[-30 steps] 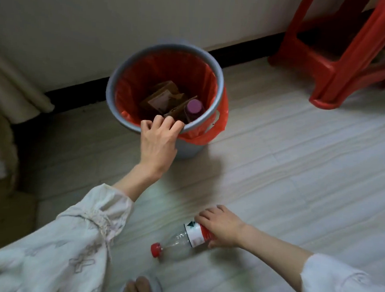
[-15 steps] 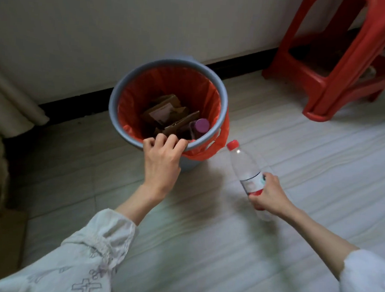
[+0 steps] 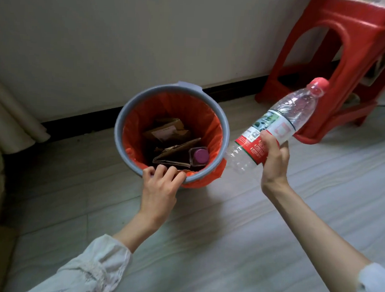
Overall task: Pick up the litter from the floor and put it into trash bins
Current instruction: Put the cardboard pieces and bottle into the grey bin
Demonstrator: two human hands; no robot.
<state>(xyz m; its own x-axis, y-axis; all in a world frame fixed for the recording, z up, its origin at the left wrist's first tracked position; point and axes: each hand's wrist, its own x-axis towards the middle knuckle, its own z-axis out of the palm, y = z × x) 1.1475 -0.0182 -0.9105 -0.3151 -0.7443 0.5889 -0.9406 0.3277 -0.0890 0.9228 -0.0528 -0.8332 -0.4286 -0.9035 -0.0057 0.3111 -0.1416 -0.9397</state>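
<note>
The right hand (image 3: 273, 159) grips an empty plastic bottle (image 3: 275, 125) in the air, just right of the trash bin (image 3: 121, 128). The left hand (image 3: 160, 188) curls over the bin's near rim. Next, I judge: swing the bottle left over the opening and release.

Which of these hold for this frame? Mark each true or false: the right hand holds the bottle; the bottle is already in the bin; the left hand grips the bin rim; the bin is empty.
1. The right hand holds the plastic bottle. True.
2. The bottle is already in the bin. False: it is held in the air to the bin's right.
3. The left hand grips the bin's near rim. True.
4. The bin is empty. False: cardboard pieces and a purple-capped container lie inside.
</note>
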